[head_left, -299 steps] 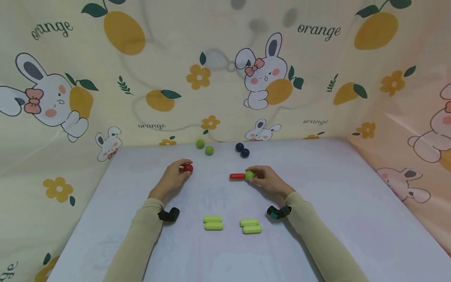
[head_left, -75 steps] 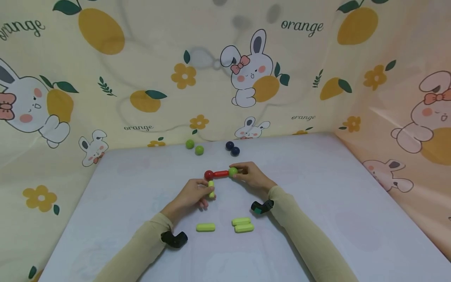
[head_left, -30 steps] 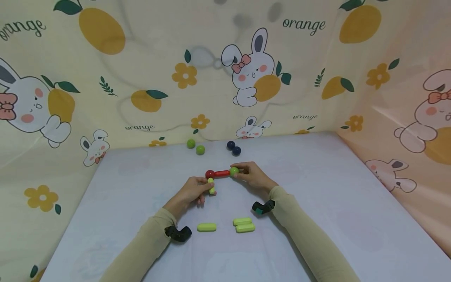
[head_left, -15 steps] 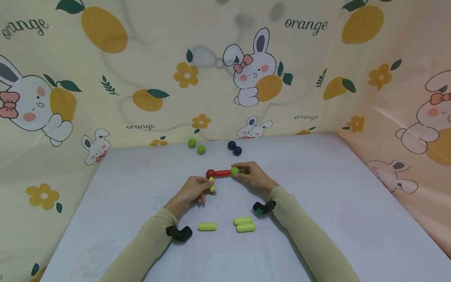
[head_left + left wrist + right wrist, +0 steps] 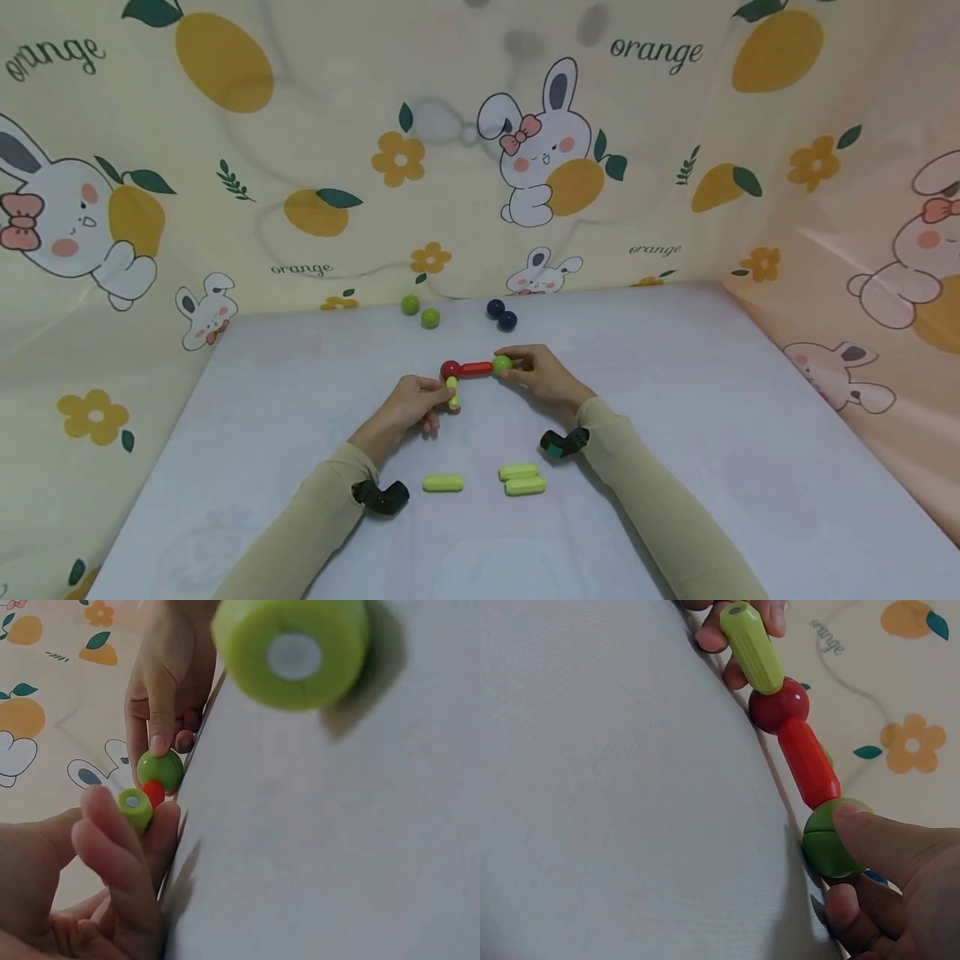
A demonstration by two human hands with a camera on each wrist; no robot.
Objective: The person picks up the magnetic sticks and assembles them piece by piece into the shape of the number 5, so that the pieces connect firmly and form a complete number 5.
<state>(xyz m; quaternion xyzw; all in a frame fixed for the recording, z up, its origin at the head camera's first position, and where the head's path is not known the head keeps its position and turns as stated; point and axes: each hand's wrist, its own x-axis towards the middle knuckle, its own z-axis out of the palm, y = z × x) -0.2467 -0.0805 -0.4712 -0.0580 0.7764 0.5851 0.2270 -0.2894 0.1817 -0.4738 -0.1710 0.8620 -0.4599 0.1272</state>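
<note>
In the head view, my left hand [image 5: 408,408] pinches a yellow-green rod [image 5: 453,393], whose far end touches a red ball [image 5: 450,369]. A red rod [image 5: 476,368] joins that ball to a green ball [image 5: 502,364], which my right hand [image 5: 546,375] grips between thumb and fingers. The right wrist view shows the yellow-green rod [image 5: 751,649], red ball [image 5: 778,706], red rod [image 5: 808,763] and green ball [image 5: 832,838] linked in a bent chain. From the left wrist, a pale round disc shows in the end of the held rod [image 5: 133,802].
Nearer my body lie a single yellow-green rod [image 5: 442,483] and a pair of similar rods [image 5: 524,479]. Two green balls [image 5: 430,317] and two dark blue balls [image 5: 507,321] sit along the back of the white table [image 5: 645,350], before a patterned cloth.
Ten seconds ago my left hand held the red ball apart from the red rod; now they are joined. One yellow-green rod has left the left pair for my left hand. The last second shows little movement.
</note>
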